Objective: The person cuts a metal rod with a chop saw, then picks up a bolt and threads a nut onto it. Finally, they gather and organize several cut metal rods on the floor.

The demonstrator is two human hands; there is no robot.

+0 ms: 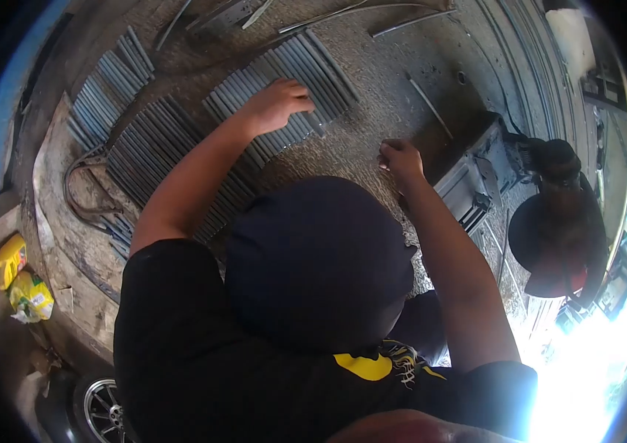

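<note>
Several rows of short grey metal rods (pixel 158 148) lie side by side on the gritty floor. My left hand (pixel 278 102) reaches forward and rests on the nearest row of rods (pixel 313 66), with its fingers curled over them. My right hand (pixel 401 158) hovers low over bare floor to the right of the rods, fingers closed in a loose fist; whether it pinches anything small is hidden. A dark cap (pixel 321 258) and a black shirt fill the lower middle of the view.
A cut-off saw with a dark disc guard (pixel 557 221) and its grey metal base (pixel 472 181) stand at the right. Long thin bars (pixel 424 100) lie at the top. A yellow bottle (pixel 9 258), a wrapper (pixel 31 297) and a wheel rim (pixel 103 410) are at the left. Glare fills the lower right.
</note>
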